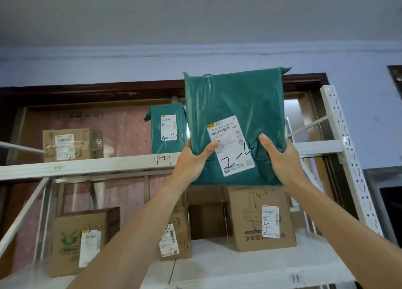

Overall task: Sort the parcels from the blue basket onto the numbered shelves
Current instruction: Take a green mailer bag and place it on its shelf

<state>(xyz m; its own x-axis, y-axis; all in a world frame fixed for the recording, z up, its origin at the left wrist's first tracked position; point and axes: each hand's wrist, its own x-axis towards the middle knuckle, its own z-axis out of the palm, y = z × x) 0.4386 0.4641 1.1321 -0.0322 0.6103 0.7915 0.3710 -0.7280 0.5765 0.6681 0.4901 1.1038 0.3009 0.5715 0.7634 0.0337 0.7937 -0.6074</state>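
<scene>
Both hands are raised and grasp one parcel between them. The left hand [193, 158] grips its lower left edge, thumb pressed onto the front across the corner of the label. The right hand [280, 158] grips the lower right edge, thumb on the front and fingers hidden behind.

The parcel is a large teal-green plastic mailer bag [235, 106], held upright and slightly tilted, in front of the right part of the white metal upper shelf [87, 165]. Whether its bottom edge touches the shelf cannot be told. Its white shipping label [232, 146] carries barcodes and a handwritten "2-4".

On the upper shelf, just to the left of the held bag, a smaller teal-green mailer bag [167, 130] stands upright above the mark "2-3" on the shelf rail. Further left sits a taped brown cardboard box [71, 145] marked "2-2".

On the white lower shelf [239, 264] stand a cardboard box with a green logo [80, 241] at the left, a narrow cardboard box with a white label [174, 238] partly behind the left forearm, and a cardboard box with a line drawing [261, 219] marked "4" below the held bag. A white perforated upright post [348, 149] frames the rack on the right.
</scene>
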